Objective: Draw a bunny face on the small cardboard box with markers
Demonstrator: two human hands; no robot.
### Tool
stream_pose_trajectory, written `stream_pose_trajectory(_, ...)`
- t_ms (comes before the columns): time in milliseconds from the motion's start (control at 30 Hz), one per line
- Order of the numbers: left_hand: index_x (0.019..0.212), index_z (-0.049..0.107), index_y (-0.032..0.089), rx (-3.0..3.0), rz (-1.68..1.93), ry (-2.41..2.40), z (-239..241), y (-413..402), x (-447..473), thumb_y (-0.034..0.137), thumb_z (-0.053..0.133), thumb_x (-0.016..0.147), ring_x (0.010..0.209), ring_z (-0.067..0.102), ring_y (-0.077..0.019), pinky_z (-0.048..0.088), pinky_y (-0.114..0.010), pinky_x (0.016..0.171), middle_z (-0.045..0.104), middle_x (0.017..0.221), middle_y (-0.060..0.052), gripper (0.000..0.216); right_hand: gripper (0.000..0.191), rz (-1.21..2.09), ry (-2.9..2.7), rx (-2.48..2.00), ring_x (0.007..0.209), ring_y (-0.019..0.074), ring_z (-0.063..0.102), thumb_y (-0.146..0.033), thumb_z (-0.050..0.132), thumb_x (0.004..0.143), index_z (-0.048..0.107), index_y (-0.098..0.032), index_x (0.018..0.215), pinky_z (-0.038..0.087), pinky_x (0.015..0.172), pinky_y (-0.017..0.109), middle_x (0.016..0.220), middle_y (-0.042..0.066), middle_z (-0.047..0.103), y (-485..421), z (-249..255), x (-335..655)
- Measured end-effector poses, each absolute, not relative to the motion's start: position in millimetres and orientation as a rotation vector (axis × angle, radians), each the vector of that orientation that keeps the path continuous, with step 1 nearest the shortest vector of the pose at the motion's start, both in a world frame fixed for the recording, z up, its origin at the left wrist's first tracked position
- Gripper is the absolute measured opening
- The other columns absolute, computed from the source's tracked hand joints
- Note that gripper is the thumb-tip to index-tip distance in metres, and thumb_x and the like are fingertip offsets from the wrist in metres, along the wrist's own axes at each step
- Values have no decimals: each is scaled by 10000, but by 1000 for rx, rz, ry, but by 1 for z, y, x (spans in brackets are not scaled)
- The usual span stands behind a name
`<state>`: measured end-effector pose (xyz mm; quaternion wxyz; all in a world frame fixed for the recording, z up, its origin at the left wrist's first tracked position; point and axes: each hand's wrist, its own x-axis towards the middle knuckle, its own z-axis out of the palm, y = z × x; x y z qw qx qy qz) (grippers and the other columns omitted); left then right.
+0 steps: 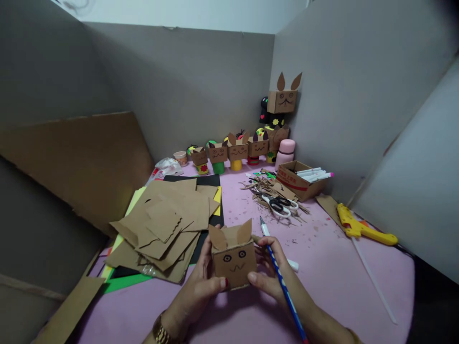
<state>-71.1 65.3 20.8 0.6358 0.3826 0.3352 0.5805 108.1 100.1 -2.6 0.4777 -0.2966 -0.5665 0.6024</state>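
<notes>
Both my hands hold a small cardboard box head (234,262) with two pointed ears and a drawn face that looks toward me. My left hand (201,289) grips its left side, thumb on the front. My right hand (273,274) grips the right side and also holds a blue pencil (285,291) that slants down toward me. A white marker (266,231) lies on the pink table (333,272) just behind my right hand.
A pile of cardboard pieces (167,224) on coloured paper lies at the left. Scissors (279,204) rest on cardboard scraps. A yellow glue gun (360,227) lies at the right. A box of markers (299,179) and a row of finished box figures (236,153) stand at the back.
</notes>
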Motion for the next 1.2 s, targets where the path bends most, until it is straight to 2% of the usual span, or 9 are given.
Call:
stream_pose_trajectory(300, 1458, 276, 308, 829, 1330, 751, 14, 66, -72, 247, 794, 661, 1297, 456, -335, 354, -465, 1067, 542, 1394, -96, 952, 517, 1446, -1403, -715, 1068, 248, 550, -472, 729, 748, 369, -272, 1060, 427, 899, 415, 1171, 78, 570, 103, -9, 106)
stream_pose_trajectory(567, 1474, 179, 308, 822, 1275, 864, 12, 68, -77, 308, 795, 666, 1303, 451, -356, 341, -479, 1075, 527, 1402, -124, 1015, 543, 1482, -1298, -655, 993, 237, 602, -487, 770, 696, 418, -265, 1045, 479, 819, 378, 1119, 62, 597, 102, -4, 103)
stream_pose_trajectory(767, 1452, 227, 319, 790, 1306, 863, 19, 68, -70, 363, 841, 585, 1287, 469, -375, 373, -464, 1050, 581, 1349, -116, 1063, 577, 1482, -1284, -596, 934, 238, 614, -517, 784, 663, 425, -284, 1050, 476, 698, 324, 1094, 56, 620, 105, 3, 104)
stream_pose_trajectory(900, 1434, 251, 332, 756, 1309, 840, 20, 68, -69, 405, 874, 538, 1317, 436, -372, 354, -455, 1066, 583, 1346, -117, 1094, 634, 1464, -1265, -674, 1036, 266, 568, -572, 793, 614, 426, -270, 1034, 458, 738, 344, 1177, 82, 578, 107, -1, 105)
stream_pose_trajectory(967, 1422, 273, 329, 741, 1313, 825, 18, 69, -70, 418, 888, 511, 1325, 427, -375, 350, -457, 1068, 574, 1355, -122, 1102, 660, 1484, -1255, -689, 1015, 263, 561, -588, 792, 606, 417, -262, 1041, 455, 739, 350, 1164, 90, 570, 107, -5, 104)
stream_pose_trajectory(1067, 1408, 302, 315, 726, 1321, 815, 13, 70, -71, 446, 892, 488, 1314, 438, -387, 364, -473, 1057, 584, 1344, -138, 1102, 666, 1511, -1257, -671, 957, 248, 566, -588, 785, 616, 402, -260, 1051, 452, 723, 347, 1122, 85, 572, 107, -8, 104)
stream_pose_trajectory(1200, 1405, 333, 304, 719, 1357, 814, 9, 71, -72, 465, 888, 487, 1277, 479, -399, 388, -483, 1038, 619, 1302, -147, 1085, 620, 1506, -1308, -700, 1007, 260, 553, -558, 775, 659, 410, -263, 1062, 445, 752, 349, 1131, 74, 547, 106, -7, 107)
